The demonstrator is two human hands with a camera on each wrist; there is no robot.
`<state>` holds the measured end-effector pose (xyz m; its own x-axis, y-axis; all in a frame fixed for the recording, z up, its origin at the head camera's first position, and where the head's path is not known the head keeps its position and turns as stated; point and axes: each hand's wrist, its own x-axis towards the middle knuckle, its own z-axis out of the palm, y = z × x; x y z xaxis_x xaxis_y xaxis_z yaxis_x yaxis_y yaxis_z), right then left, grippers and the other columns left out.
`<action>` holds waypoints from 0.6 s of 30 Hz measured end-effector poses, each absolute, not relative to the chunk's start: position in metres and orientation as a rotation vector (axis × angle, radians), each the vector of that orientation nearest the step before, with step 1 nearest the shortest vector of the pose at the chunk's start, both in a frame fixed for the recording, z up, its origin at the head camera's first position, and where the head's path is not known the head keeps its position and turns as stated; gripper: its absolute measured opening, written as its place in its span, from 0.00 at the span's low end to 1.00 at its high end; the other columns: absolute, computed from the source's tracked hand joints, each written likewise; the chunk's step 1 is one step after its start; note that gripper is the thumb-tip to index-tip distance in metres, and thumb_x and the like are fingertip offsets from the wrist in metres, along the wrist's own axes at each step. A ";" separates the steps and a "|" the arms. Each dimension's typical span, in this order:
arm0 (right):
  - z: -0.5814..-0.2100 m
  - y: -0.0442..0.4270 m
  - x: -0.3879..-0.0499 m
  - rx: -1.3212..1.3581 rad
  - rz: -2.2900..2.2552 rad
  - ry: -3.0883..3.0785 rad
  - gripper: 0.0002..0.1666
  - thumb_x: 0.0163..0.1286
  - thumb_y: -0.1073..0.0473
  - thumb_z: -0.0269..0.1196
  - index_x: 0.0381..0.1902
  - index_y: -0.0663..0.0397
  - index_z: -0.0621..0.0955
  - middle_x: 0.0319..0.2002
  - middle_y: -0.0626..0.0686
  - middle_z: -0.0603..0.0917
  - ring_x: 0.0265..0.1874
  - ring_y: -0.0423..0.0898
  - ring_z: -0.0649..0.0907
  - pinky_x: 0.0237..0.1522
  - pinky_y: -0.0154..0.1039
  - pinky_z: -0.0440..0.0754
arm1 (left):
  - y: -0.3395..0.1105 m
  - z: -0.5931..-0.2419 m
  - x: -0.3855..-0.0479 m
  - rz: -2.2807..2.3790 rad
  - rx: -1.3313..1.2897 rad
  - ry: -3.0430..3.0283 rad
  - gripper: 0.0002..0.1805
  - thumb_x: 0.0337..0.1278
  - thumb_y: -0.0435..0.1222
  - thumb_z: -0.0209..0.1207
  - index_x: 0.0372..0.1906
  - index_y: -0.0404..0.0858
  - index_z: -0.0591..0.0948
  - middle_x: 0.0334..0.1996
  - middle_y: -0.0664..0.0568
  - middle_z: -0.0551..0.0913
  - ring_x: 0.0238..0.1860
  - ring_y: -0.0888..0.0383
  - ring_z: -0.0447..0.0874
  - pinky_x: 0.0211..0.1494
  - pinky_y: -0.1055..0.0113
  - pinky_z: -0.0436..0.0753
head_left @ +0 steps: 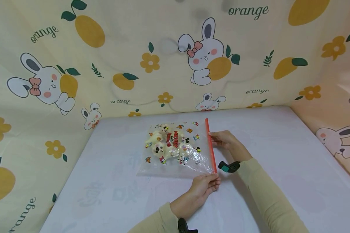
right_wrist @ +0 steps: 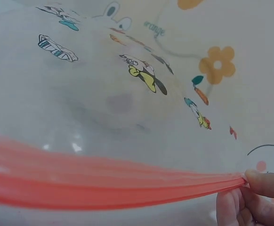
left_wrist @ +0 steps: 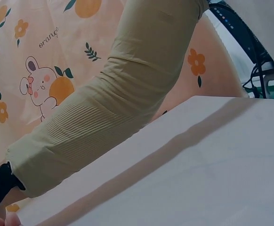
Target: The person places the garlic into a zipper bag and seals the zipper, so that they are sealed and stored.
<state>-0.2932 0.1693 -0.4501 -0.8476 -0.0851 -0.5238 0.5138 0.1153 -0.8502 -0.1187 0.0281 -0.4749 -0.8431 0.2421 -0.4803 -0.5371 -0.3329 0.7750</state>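
Observation:
A clear zip bag (head_left: pixel 172 149) printed with small cartoon figures and red lettering lies on the table, its red zip strip (head_left: pixel 211 145) on the right side. Pale rounded lumps (head_left: pixel 160 145) show through the plastic; their kind is unclear. My left hand (head_left: pixel 202 189) pinches the strip's near end, thumb on top and fingers curled beneath. Farther up the strip, my right hand (head_left: pixel 226 140) grips the bag's edge. In the right wrist view the right fingers (right_wrist: pixel 264 183) pinch the red strip (right_wrist: pixel 104 183) at one end. The left wrist view mostly shows the right sleeve (left_wrist: pixel 94 113).
The bag rests on a white-covered table (head_left: pixel 110 194). Behind it and at the sides hang cloth walls (head_left: pixel 169 81) with rabbits and oranges. Black wrist devices (head_left: pixel 229 166) sit on both wrists. Dark equipment with cables (left_wrist: pixel 257 61) stands beyond the table in the left wrist view.

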 end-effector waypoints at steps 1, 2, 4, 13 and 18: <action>-0.450 0.170 -0.293 0.416 -1.786 1.947 0.20 0.69 0.55 0.61 0.53 0.63 0.75 0.21 0.43 0.82 0.21 0.35 0.82 0.30 0.26 0.83 | 0.028 -0.475 -0.119 2.199 -0.383 1.431 0.15 0.62 0.34 0.58 0.48 0.25 0.80 0.25 0.56 0.83 0.28 0.66 0.79 0.37 0.77 0.79; -0.450 0.170 -0.293 0.419 -1.790 1.944 0.19 0.69 0.55 0.61 0.52 0.63 0.75 0.21 0.43 0.82 0.21 0.35 0.82 0.30 0.26 0.83 | 0.028 -0.475 -0.119 2.200 -0.382 1.430 0.15 0.62 0.34 0.58 0.48 0.25 0.80 0.25 0.56 0.83 0.28 0.66 0.79 0.37 0.77 0.79; -0.450 0.170 -0.293 0.418 -1.790 1.945 0.19 0.69 0.55 0.61 0.51 0.62 0.75 0.21 0.43 0.82 0.21 0.35 0.82 0.30 0.26 0.83 | 0.028 -0.475 -0.119 2.204 -0.377 1.428 0.16 0.62 0.34 0.58 0.48 0.25 0.80 0.25 0.56 0.82 0.28 0.66 0.79 0.37 0.77 0.79; -0.449 0.169 -0.296 0.428 -1.749 1.985 0.24 0.70 0.54 0.61 0.56 0.64 0.74 0.22 0.43 0.81 0.23 0.36 0.81 0.31 0.26 0.82 | 0.028 -0.474 -0.118 2.207 -0.381 1.423 0.15 0.61 0.34 0.59 0.47 0.26 0.80 0.25 0.57 0.83 0.28 0.66 0.79 0.37 0.77 0.79; -0.449 0.169 -0.298 0.431 -1.752 1.982 0.23 0.70 0.54 0.60 0.56 0.64 0.74 0.22 0.43 0.81 0.23 0.36 0.81 0.31 0.26 0.82 | 0.028 -0.475 -0.118 2.206 -0.389 1.414 0.14 0.61 0.33 0.58 0.47 0.25 0.79 0.23 0.57 0.82 0.28 0.66 0.79 0.36 0.77 0.79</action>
<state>-0.2982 0.1691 -0.4489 -0.8461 -0.0659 -0.5289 0.5168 0.1412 -0.8444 -0.1184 0.0281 -0.4748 -0.8404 0.2468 -0.4825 -0.5415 -0.3448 0.7667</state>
